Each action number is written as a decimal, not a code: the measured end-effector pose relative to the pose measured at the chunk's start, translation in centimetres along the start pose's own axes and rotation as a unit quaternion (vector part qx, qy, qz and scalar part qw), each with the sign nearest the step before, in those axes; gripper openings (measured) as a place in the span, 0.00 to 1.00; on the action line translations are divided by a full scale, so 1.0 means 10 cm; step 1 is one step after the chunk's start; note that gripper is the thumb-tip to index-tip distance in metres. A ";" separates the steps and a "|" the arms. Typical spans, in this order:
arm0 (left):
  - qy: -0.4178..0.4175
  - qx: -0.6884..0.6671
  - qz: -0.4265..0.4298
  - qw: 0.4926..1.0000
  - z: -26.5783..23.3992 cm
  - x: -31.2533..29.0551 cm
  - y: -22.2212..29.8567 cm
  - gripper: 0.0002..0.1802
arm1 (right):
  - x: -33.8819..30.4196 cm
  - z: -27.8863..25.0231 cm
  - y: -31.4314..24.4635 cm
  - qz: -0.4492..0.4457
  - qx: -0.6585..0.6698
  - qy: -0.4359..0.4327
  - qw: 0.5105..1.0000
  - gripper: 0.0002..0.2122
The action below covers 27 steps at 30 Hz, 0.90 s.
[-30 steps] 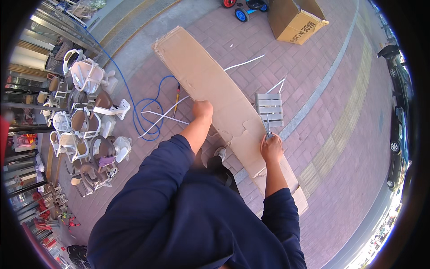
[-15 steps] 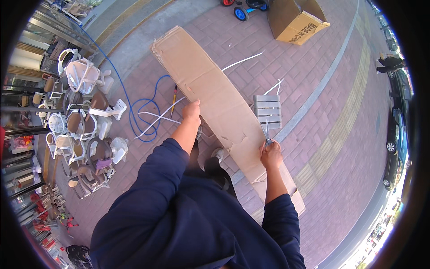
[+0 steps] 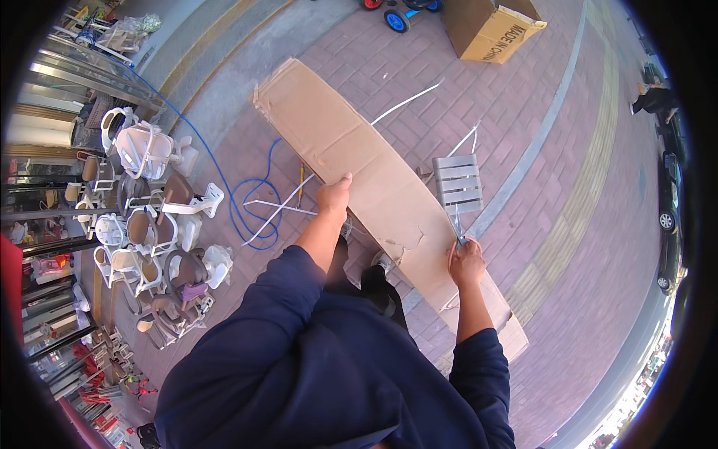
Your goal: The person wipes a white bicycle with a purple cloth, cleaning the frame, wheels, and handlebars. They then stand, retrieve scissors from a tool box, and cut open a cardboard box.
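Observation:
A long, flattened brown cardboard box stretches slantwise in front of me, from the upper left to the lower right. My left hand is closed on its near edge, thumb on top. At the far edge, my right hand is closed round the handles of a pair of scissors, whose blades point away from me. That hand lies against the cardboard too; whether it also grips the board cannot be told. Creases and a small tear mark the board's surface between my hands.
A small grey slatted stool stands just beyond the scissors. White strips and a blue hose lie on the paving. Child seats crowd the left. An open carton and a blue-wheeled ride-on are at the far side.
The view has shifted slightly, so the surroundings sit differently. The cardboard and both hands appear a little lower and farther right, with their grips unchanged.

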<state>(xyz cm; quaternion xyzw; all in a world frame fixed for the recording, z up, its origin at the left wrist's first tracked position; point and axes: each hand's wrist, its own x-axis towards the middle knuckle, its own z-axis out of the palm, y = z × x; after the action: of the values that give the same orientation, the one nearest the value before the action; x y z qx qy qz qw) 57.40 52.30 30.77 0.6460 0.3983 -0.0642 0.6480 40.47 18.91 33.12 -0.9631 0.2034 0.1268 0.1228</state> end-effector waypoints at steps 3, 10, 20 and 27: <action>-0.007 0.041 0.045 0.998 0.04 -0.11 0.23 0.23 | 0.06 0.01 0.18 0.005 0.080 -0.013 0.997 0.21; -0.126 0.218 0.163 0.954 0.60 -0.51 1.49 0.24 | 0.29 -0.47 0.45 0.026 0.214 -0.174 0.961 0.24; -0.058 0.337 0.232 0.911 0.77 -0.18 1.40 0.24 | -0.38 -1.83 0.09 -0.009 0.300 0.014 0.954 0.17; -0.104 0.212 0.249 0.939 1.12 -0.56 1.62 0.27 | -0.52 -1.38 0.37 -0.077 0.028 0.207 0.975 0.11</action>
<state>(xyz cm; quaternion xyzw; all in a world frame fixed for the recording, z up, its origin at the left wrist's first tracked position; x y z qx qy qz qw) 68.12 42.50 45.14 0.8365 0.1320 -0.0506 0.5294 37.02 13.55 46.95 -0.9773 0.1528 -0.0913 0.1148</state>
